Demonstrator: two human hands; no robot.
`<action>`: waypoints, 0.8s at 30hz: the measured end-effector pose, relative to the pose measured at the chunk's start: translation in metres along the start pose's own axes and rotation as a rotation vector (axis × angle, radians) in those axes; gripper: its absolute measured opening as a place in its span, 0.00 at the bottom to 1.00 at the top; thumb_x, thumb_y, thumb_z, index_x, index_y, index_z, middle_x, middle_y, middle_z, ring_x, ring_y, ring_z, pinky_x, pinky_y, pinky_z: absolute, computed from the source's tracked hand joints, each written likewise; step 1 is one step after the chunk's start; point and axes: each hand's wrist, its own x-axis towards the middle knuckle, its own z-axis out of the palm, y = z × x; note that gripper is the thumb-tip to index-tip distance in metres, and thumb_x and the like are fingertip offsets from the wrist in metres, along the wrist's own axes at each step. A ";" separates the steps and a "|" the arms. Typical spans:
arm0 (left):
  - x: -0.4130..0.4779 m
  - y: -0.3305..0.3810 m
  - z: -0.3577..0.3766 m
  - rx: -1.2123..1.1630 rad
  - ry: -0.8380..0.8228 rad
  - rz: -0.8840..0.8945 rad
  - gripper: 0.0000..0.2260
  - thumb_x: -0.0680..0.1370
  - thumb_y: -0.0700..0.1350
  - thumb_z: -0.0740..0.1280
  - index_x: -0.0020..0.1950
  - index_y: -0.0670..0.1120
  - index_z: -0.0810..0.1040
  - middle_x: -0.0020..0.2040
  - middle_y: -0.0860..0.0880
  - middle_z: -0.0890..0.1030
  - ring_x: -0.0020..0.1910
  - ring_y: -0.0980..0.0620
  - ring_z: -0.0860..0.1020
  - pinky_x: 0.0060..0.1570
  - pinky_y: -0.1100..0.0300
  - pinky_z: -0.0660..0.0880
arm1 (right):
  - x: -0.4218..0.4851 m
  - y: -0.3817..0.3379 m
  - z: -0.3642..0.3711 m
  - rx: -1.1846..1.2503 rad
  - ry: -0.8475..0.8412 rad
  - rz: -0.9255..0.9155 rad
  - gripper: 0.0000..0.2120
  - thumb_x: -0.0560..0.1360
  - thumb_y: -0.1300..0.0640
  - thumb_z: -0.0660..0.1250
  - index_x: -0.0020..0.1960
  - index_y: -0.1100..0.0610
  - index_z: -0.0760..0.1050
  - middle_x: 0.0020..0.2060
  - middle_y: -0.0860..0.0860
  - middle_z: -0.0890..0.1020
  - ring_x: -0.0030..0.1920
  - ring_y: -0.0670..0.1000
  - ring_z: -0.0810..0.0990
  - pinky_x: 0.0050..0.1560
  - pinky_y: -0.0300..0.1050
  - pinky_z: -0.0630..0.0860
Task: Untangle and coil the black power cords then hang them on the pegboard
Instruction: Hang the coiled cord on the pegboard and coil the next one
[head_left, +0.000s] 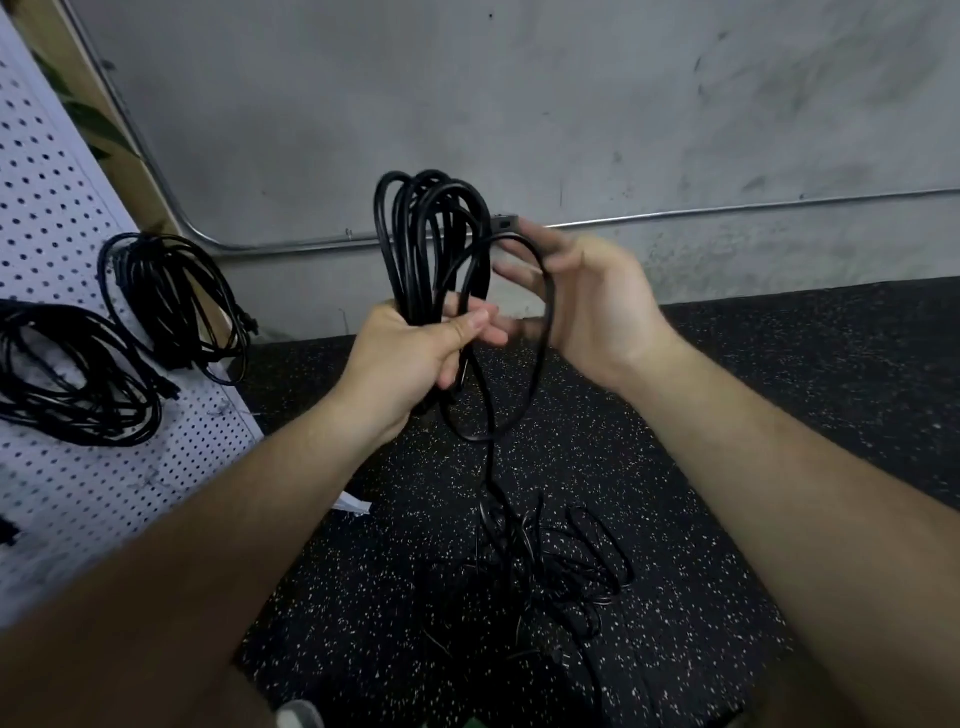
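Nearest, on the speckled black rubber floor (779, 467), a loose tangle (550, 566) of black cord, unsorted, right of centre, with a small white scrap (358, 504) just to its left near the foot of the pegboard. From the tangle upward, a single strand rising to the hands. Above that, at mid-distance, both bare forearms reaching in from the near edge. Left hand (410, 353) closed round the lower part of a coil (431, 234) of black power cord, fingers curled round the gathered strands and thumb laid across their front, the loops standing upright above the fist. Just right of it, right hand (587, 296) palm toward the coil, fingers loosely spread and half bent, one large loop of the same cord running across the palm and hanging below; blurred, so no telling whether gripped or merely draped. Off to the left, the white pegboard (62, 499), slanting away, with two hung coils already on it: a nearer coil (72, 379) toward the left edge and a farther coil (176, 301) beside it, apart from each other. Beyond the board, a few green leaves (98, 124). Farthest, a scuffed grey concrete wall (623, 104), and along its base a metal conduit (727, 209) bending up toward the far left.
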 end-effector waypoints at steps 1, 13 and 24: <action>0.002 0.001 -0.002 -0.038 0.019 0.006 0.03 0.80 0.39 0.70 0.50 0.41 0.84 0.39 0.44 0.86 0.23 0.53 0.65 0.30 0.66 0.70 | 0.000 0.014 -0.011 -0.054 0.041 0.058 0.26 0.73 0.59 0.58 0.71 0.59 0.71 0.62 0.54 0.78 0.58 0.53 0.78 0.42 0.51 0.81; 0.014 0.006 -0.030 -0.130 0.142 0.073 0.10 0.82 0.40 0.66 0.62 0.38 0.80 0.39 0.30 0.79 0.35 0.59 0.82 0.40 0.60 0.71 | -0.011 0.089 -0.031 -1.302 -0.314 0.351 0.05 0.81 0.56 0.68 0.56 0.50 0.81 0.52 0.42 0.82 0.53 0.43 0.79 0.55 0.39 0.73; 0.018 -0.018 -0.044 0.001 0.335 -0.201 0.10 0.81 0.53 0.70 0.50 0.48 0.86 0.28 0.56 0.75 0.27 0.55 0.71 0.31 0.60 0.71 | 0.008 0.022 -0.033 -1.187 0.189 0.014 0.07 0.79 0.52 0.70 0.48 0.53 0.74 0.39 0.53 0.82 0.34 0.53 0.81 0.41 0.53 0.83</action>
